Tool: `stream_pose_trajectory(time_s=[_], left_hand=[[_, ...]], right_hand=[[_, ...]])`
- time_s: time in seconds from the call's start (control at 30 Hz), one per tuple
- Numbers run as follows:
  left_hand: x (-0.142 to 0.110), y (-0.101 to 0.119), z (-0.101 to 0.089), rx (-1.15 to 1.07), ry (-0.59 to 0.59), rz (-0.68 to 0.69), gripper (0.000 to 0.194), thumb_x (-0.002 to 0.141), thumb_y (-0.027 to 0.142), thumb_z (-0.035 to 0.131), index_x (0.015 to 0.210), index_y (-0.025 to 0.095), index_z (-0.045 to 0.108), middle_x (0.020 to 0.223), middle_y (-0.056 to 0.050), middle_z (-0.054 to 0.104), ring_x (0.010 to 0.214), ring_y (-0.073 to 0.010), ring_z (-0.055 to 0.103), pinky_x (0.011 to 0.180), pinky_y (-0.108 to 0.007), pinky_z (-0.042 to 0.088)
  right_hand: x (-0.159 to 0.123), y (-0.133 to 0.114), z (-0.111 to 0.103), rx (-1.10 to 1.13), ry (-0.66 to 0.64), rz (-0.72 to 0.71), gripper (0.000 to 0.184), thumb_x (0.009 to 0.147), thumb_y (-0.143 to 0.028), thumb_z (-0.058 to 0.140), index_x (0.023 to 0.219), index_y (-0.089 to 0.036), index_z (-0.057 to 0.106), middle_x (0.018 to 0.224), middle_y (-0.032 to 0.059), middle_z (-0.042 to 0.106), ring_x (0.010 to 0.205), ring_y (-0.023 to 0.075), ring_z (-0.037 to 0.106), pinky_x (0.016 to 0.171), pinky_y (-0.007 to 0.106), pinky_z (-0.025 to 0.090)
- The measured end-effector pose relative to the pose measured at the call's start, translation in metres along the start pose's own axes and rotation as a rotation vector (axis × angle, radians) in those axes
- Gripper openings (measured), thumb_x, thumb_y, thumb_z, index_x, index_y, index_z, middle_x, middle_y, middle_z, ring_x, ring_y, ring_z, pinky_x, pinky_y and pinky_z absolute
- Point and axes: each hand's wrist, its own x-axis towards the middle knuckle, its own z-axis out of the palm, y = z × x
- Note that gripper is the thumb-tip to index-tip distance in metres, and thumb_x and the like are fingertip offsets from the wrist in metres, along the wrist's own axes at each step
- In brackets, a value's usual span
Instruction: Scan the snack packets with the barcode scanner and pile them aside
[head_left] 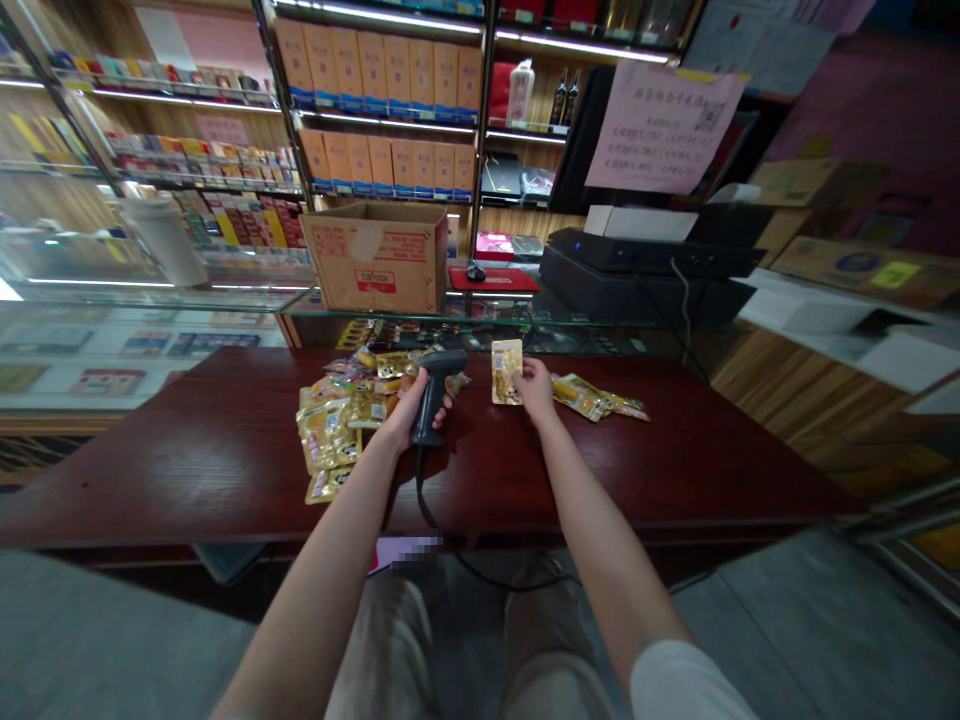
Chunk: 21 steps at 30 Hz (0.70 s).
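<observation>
The left grip [416,410] is clenched round the handle of a black corded barcode scanner [433,395], its head tipped toward the right. The right grip [534,390] is closed in a fingertip pinch on the lower edge of a gold foil packet [507,371], which stands nearly upright on the worktop [187,470], just beside the scanner's head. That edge pinch seems the sound way to hold it: the fingers cover little of the printed face, and a steady, upright packet is easier to keep square to the scanner. A heap of similar gold packets [330,425] lies to the left, under and beyond the left wrist, and a smaller group of packets [589,398] lies to the right of the right hand. The scanner's cable [424,500] runs down over the worktop's near edge. Beyond the worktop stand a glass display counter [150,300], a cardboard box [375,258] on top of it, and a black printer [645,265]. Shelves of boxed goods [382,100] fill the back wall.
</observation>
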Motion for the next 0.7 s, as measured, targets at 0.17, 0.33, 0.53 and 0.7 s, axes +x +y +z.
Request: stream_pose_trajectory(time_s=[0.17,0.33,0.53,0.7], left_hand=[[0.0,-0.002,0.004,0.062,-0.057,-0.025,0.066,0.093,0.07,0.033,0.078,0.012,0.061,0.053,-0.004,0.058,0.033,-0.0084,0.044,0.032,-0.019,0.034],[-0.004,0.0,0.012,0.072,-0.056,-0.013,0.061,0.092,0.07,0.039,0.081,0.014,0.059,0.053,-0.001,0.058,0.033,-0.0082,0.044,0.032,-0.02,0.034],[-0.004,-0.002,0.012,0.075,-0.044,-0.008,0.058,0.087,0.071,0.049,0.08,0.015,0.057,0.051,0.003,0.052,0.033,-0.0072,0.042,0.032,-0.019,0.034],[-0.004,-0.004,0.011,0.063,-0.02,0.042,0.059,0.088,0.072,0.047,0.073,0.015,0.055,0.053,0.001,0.054,0.033,-0.0071,0.041,0.032,-0.02,0.034]], right_hand=[[-0.007,-0.011,0.001,0.106,-0.098,-0.099,0.02,0.071,-0.027,0.061,0.089,-0.018,0.064,0.093,0.009,0.074,0.084,0.0224,0.069,0.084,0.036,0.055],[-0.015,-0.019,0.002,0.058,-0.157,-0.137,0.023,0.072,-0.026,0.058,0.092,-0.017,0.066,0.094,0.008,0.075,0.085,0.0222,0.069,0.081,0.035,0.055],[-0.015,-0.017,0.008,0.057,-0.17,-0.194,0.025,0.074,-0.029,0.057,0.094,-0.016,0.065,0.094,0.008,0.073,0.084,0.0217,0.068,0.081,0.034,0.053],[-0.01,-0.013,-0.011,-0.129,-0.044,-0.16,0.051,0.078,-0.02,0.053,0.129,-0.015,0.053,0.099,0.0089,0.07,0.087,0.0221,0.065,0.084,0.035,0.05]])
